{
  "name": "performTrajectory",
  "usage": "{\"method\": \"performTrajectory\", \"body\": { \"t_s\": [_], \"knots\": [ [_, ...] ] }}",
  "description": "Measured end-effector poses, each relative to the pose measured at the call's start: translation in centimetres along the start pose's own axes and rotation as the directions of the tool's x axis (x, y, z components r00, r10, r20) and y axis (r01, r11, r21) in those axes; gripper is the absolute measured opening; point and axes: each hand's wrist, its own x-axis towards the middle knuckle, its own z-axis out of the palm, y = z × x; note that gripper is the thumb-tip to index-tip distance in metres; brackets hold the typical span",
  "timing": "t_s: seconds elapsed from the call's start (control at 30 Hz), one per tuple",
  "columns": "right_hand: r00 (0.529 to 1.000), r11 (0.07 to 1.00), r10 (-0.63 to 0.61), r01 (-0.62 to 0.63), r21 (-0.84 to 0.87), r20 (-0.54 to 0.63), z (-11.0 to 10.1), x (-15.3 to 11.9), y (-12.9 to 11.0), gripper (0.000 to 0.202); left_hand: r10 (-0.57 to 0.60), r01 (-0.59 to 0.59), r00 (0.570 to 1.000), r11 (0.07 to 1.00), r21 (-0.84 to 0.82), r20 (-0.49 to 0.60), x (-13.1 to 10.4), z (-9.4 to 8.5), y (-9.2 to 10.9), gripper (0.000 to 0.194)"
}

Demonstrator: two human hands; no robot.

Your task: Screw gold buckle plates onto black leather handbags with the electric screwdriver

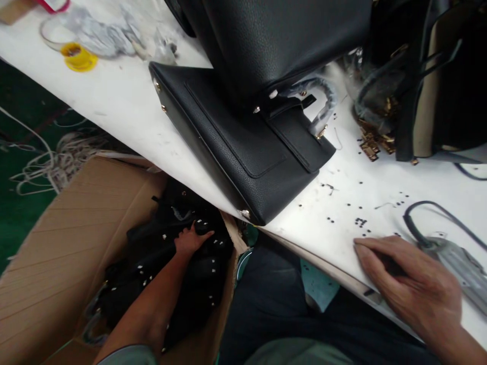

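Observation:
My left hand [189, 240] reaches down into a cardboard box [45, 253] of black handbags [137, 284], its fingers closed round part of one bag. My right hand [414, 284] rests on the white table's near edge, thumb and fingertips pinched together. Whether something small is between them is hidden. On the table a black handbag [228, 132] lies on its side, with metal feet and a plastic-wrapped handle [327, 99]. Another black bag [292, 40] partly covers it.
A grey tool with a cable [456, 263] lies beside my right hand. Small black bits [359, 222] are scattered over the table [315, 223]. Gold metal fittings [375, 139] lie near an open bag [456, 91]. A yellow tape roll [78, 57] sits at the far left.

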Motion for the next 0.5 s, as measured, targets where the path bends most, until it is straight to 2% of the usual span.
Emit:
{"method": "performTrajectory", "body": {
  "t_s": [0.13, 0.23, 0.33, 0.43, 0.47, 0.5],
  "knots": [
    [1.0, 1.0, 0.001, -0.001, 0.031, -0.011, 0.0, 0.1, 0.1, 0.011, 0.003, -0.003, 1.0, 1.0, -0.02, 0.004, -0.1, -0.5, 1.8, 0.092],
    [1.0, 0.997, -0.018, 0.019, 0.081, -0.019, 0.1, 0.2, 0.3, 0.011, -0.008, 0.008, 1.0, 0.998, -0.057, 0.002, -1.8, -1.7, 2.0, 0.078],
    [0.998, 0.988, -0.046, 0.053, 0.144, -0.054, 0.4, 0.4, 0.3, 0.01, -0.006, 0.003, 1.0, 0.993, -0.115, -0.029, -5.2, -4.3, 1.1, 0.073],
    [0.993, 0.979, -0.05, 0.07, 0.191, -0.111, 0.6, 0.6, 0.2, 0.011, 0.017, -0.037, 0.994, 0.982, -0.185, -0.108, -9.5, -7.7, -1.0, 0.065],
    [0.991, 0.978, -0.047, 0.071, 0.198, -0.126, 0.6, 0.7, 0.2, 0.011, 0.018, -0.051, 0.989, 0.972, -0.228, -0.147, -10.9, -9.0, -1.8, 0.059],
    [0.989, 0.977, -0.042, 0.07, 0.202, -0.139, 0.6, 0.7, 0.1, 0.012, -0.031, -0.048, 0.979, 0.927, -0.372, -0.201, -12.4, -10.4, -2.5, 0.052]
  ]
}}
